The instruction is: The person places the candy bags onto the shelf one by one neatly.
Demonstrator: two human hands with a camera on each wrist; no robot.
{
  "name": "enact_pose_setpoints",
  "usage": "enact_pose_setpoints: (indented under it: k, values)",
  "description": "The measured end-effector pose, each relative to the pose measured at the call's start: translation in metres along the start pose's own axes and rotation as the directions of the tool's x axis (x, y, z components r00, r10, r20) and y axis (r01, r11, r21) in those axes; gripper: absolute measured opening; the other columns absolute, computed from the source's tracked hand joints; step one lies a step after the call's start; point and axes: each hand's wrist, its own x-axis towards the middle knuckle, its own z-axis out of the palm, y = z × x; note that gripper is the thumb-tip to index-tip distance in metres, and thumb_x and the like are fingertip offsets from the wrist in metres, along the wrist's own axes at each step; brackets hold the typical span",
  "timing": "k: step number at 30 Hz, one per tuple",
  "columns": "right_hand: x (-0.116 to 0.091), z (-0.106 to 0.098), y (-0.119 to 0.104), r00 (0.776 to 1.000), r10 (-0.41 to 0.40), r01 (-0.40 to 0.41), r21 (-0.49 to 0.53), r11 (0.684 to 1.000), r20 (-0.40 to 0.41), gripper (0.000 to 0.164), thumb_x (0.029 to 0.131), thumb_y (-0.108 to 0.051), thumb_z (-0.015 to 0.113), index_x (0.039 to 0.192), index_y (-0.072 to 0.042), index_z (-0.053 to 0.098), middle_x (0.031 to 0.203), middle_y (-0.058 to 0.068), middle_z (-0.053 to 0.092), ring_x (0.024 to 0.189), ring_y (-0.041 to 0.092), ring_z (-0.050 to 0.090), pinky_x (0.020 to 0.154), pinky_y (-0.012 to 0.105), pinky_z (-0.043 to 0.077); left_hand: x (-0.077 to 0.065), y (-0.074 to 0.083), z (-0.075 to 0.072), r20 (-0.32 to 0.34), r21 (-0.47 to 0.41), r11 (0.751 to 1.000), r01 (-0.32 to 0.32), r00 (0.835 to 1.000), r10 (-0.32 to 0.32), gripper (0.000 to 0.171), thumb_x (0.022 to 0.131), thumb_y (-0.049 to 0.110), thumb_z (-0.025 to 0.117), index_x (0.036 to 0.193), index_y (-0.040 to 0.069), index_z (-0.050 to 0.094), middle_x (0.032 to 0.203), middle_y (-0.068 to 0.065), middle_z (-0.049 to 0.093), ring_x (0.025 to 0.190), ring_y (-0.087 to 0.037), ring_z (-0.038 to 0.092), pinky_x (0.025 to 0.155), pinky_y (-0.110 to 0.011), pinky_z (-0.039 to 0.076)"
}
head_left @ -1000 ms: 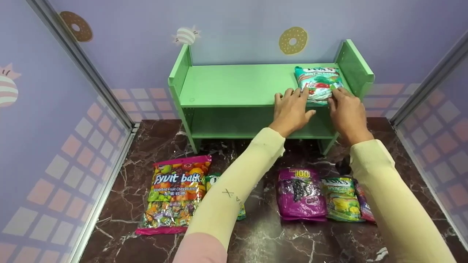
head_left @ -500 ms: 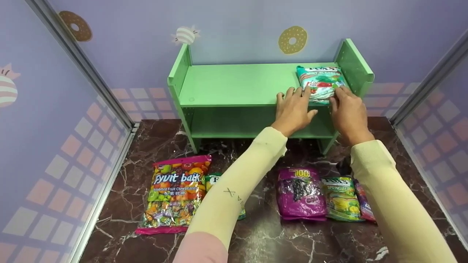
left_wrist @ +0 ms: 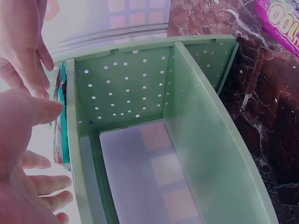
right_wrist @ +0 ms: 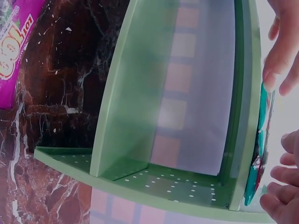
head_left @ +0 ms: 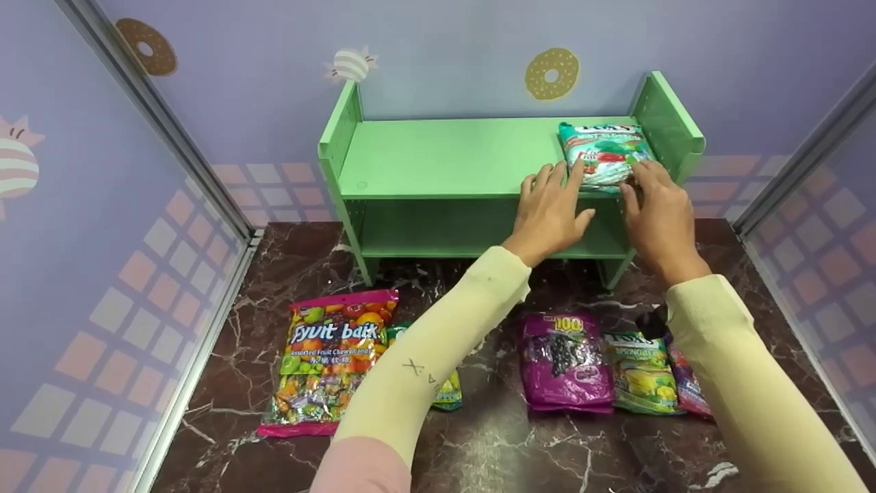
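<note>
A teal bag of Fox's mint candy point(head_left: 606, 152) lies flat at the right end of the green shelf's point(head_left: 445, 157) top board, beside the end panel. My left hand point(head_left: 549, 216) is at the bag's front left corner, its fingers extended and fingertips touching it. At the front right corner, my right hand point(head_left: 662, 222) rests its fingertips on the bag, fingers slightly bent. Only the thin front edge of the candy bag point(left_wrist: 62, 121) shows in the left wrist view. Neither hand appears to grip or lift it.
On the dark marble floor lie a large Fyvit baik candy bag point(head_left: 332, 363), a purple candy bag point(head_left: 567, 370), a green Fox's bag point(head_left: 643, 376) and a partly covered purple-red bag point(head_left: 688, 380). Another bag point(head_left: 448, 394) is partly behind my left sleeve. Patterned walls enclose the shelf.
The mint candy bag has slid slightly right and back towards the end panel. Both hands have moved a little with it.
</note>
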Motion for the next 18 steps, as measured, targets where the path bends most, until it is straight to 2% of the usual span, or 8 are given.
enact_pose_setpoints:
  k: [8, 12, 18]
  values:
    - [-0.014, 0.003, 0.005, 0.998, -0.026, 0.029, 0.035, 0.999, -0.064, 0.037, 0.095, -0.013, 0.061, 0.128, 0.003, 0.059, 0.135, 0.018, 0.057, 0.12, 0.044, 0.055, 0.1, 0.055, 0.043, -0.018, -0.012, 0.004, -0.072, -0.041, 0.998, -0.043, 0.997, 0.04, 0.066, 0.099, 0.047, 0.046, 0.155, 0.021, 0.022, 0.159, 0.0, 0.029, 0.146, -0.019, 0.026, 0.119, -0.037, 0.023]
    - [-0.027, 0.005, 0.009, 0.995, -0.038, 0.044, 0.067, 0.997, -0.09, 0.038, 0.095, -0.014, 0.062, 0.13, 0.001, 0.058, 0.141, 0.017, 0.053, 0.125, 0.041, 0.053, 0.101, 0.054, 0.043, -0.026, -0.015, 0.007, -0.102, -0.06, 0.996, -0.066, 0.993, 0.06, 0.066, 0.099, 0.045, 0.047, 0.155, 0.021, 0.022, 0.159, 0.001, 0.029, 0.145, -0.019, 0.028, 0.119, -0.037, 0.024]
    - [-0.048, 0.009, 0.012, 0.992, -0.059, 0.07, 0.091, 0.993, -0.115, 0.041, 0.095, -0.013, 0.061, 0.132, 0.003, 0.056, 0.146, 0.017, 0.047, 0.123, 0.044, 0.053, 0.097, 0.057, 0.044, -0.034, -0.017, 0.014, -0.113, -0.075, 0.993, -0.086, 0.991, 0.077, 0.063, 0.099, 0.044, 0.048, 0.154, 0.021, 0.026, 0.158, 0.001, 0.03, 0.145, -0.019, 0.028, 0.119, -0.038, 0.024]
